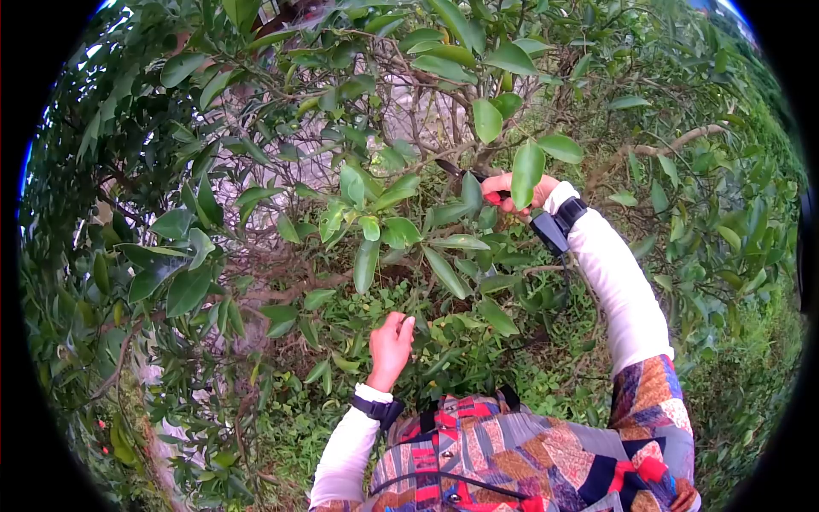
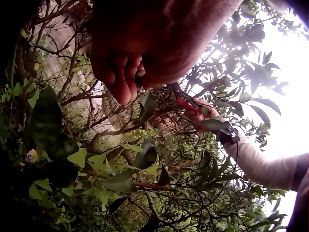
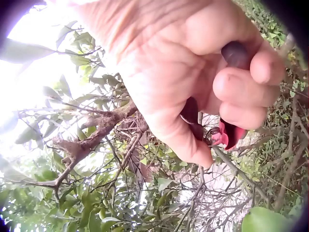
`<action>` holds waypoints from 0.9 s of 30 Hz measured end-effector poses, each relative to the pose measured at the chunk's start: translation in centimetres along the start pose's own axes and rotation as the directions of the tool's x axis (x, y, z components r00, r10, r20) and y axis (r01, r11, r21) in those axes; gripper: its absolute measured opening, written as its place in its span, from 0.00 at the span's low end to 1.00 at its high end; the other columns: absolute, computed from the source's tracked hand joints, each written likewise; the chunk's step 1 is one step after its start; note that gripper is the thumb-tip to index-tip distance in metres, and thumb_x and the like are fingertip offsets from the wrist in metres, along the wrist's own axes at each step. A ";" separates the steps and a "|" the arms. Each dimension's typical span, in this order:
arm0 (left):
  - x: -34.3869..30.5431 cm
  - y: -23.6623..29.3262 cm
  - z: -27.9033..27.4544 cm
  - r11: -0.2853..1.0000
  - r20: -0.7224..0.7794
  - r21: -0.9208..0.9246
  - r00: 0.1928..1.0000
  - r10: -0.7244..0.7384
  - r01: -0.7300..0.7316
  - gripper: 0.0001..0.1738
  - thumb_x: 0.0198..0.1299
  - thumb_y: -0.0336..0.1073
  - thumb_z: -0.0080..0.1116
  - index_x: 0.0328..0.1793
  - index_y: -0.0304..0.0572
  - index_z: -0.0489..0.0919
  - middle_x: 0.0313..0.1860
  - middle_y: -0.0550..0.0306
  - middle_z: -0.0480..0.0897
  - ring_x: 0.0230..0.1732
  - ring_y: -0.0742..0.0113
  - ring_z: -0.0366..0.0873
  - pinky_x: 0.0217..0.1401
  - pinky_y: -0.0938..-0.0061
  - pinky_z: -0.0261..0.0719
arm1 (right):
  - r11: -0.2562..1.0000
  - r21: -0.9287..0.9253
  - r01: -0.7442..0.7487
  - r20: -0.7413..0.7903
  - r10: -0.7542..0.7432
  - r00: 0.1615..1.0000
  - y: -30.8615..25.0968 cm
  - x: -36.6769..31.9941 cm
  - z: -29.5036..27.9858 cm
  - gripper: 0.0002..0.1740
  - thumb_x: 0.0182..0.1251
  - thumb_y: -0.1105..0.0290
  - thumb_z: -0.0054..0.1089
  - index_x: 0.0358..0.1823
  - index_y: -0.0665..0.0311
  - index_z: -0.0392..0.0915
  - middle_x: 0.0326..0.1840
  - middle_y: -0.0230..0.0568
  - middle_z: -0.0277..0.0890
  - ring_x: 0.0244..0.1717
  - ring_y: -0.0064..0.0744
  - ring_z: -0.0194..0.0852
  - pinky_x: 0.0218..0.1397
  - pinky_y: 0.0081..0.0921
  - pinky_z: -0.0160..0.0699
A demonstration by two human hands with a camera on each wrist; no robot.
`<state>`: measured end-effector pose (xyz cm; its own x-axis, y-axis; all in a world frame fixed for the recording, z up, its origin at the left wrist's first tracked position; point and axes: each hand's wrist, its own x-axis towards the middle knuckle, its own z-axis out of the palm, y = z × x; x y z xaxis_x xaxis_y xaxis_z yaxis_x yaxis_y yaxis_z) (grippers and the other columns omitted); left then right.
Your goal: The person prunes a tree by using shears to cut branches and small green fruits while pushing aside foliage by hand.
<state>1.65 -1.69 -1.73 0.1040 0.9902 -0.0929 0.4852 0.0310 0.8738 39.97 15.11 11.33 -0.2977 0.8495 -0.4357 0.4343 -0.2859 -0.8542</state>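
We see the right hand (image 3: 188, 67) wrapped round red-handled shears (image 3: 231, 136), far and a little right of centre, the dark blade (image 1: 448, 167) pointing left beside green leaves (image 1: 444, 271); our left hand (image 1: 392, 348) is nearer and further left, apart from the shears, its fingers (image 2: 123, 92) curled narrow, though we cannot tell whether they pinch anything; a brown branch (image 1: 695, 136) stretches at the far right, and our patchwork shirt (image 1: 546, 452) fills the near side
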 end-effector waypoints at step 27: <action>-0.5 3.0 -1.6 0.992 -0.058 -0.102 0.996 0.074 -0.079 0.22 0.74 0.35 0.60 0.70 0.39 0.72 0.23 0.60 0.82 0.20 0.74 0.77 0.24 0.75 0.74 | 0.991 0.104 -0.087 0.096 0.077 0.992 -1.3 -2.7 4.9 0.22 0.73 0.47 0.60 0.55 0.55 0.78 0.22 0.23 0.64 0.12 0.16 0.55 0.15 0.19 0.57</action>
<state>1.71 -1.89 1.70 0.0889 0.9960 -0.0004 0.3846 -0.0339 0.9225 36.01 10.97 12.27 -0.3432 0.7787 -0.5253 0.3676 -0.4033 -0.8380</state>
